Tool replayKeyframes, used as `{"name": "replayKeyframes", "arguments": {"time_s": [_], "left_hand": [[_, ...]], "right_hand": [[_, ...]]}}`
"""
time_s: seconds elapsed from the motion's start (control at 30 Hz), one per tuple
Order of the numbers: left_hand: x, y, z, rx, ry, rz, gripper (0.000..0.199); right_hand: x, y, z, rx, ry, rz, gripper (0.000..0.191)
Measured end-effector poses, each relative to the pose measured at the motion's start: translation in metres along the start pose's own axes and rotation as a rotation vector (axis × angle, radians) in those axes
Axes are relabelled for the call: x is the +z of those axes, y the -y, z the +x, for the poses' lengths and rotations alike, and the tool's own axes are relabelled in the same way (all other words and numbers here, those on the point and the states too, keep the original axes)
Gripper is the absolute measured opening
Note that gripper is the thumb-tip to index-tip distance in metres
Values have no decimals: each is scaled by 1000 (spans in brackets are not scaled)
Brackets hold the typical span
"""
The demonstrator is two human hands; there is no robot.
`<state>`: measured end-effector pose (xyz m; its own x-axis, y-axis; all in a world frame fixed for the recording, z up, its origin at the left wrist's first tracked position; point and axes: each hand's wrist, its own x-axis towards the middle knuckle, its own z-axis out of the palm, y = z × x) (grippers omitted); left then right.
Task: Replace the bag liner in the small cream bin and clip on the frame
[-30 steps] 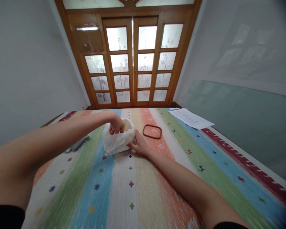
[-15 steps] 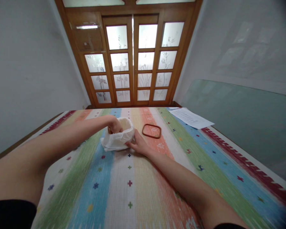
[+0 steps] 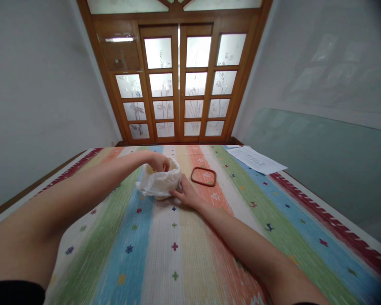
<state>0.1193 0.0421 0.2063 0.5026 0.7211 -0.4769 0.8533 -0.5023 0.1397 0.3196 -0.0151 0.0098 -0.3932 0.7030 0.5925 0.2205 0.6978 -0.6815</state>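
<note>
A small bin (image 3: 162,198), its pale base just showing, stands on the table with a white plastic bag (image 3: 160,185) draped over its rim and down its outside. My left hand (image 3: 160,162) reaches over the far left of the opening, its fingers curled down inside the bag. What those fingertips hold, if anything, is hidden. My right hand (image 3: 186,192) grips the bin's right side through the bag, thumb in front and fingers behind. To the right of that hand, a brown rounded rectangular ring (image 3: 203,176) lies flat on the cloth.
A striped, patterned tablecloth (image 3: 160,254) covers the table. Printed paper sheets (image 3: 256,160) lie near the right edge, beside a pale green panel (image 3: 320,161) along the wall. Wooden doors with glass panes (image 3: 179,84) stand beyond the far edge.
My left hand has shifted right and deeper over the opening, and the bag's folds have changed, showing more of the bin's base. My right hand keeps its grip.
</note>
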Motion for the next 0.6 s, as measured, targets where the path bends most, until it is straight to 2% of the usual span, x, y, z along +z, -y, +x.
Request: {"name": "replayKeyframes", "arguments": {"time_s": [0.07, 0.13, 0.23, 0.37, 0.6], "left_hand": [[-4, -2, -4, -87, -124, 195, 48], [-1, -1, -6, -123, -151, 243, 56], [8, 4, -1, -83, -75, 127, 62], [19, 17, 13, 25, -11, -51, 59], [36, 38, 38, 43, 170, -209, 58]], "right_hand": [[0, 1, 0, -11, 11, -9, 71], [1, 2, 0, -19, 24, -26, 73], [3, 3, 0, -29, 43, -46, 76], [3, 2, 0, -25, 55, -53, 80], [1, 5, 1, -61, 62, -59, 80]]}}
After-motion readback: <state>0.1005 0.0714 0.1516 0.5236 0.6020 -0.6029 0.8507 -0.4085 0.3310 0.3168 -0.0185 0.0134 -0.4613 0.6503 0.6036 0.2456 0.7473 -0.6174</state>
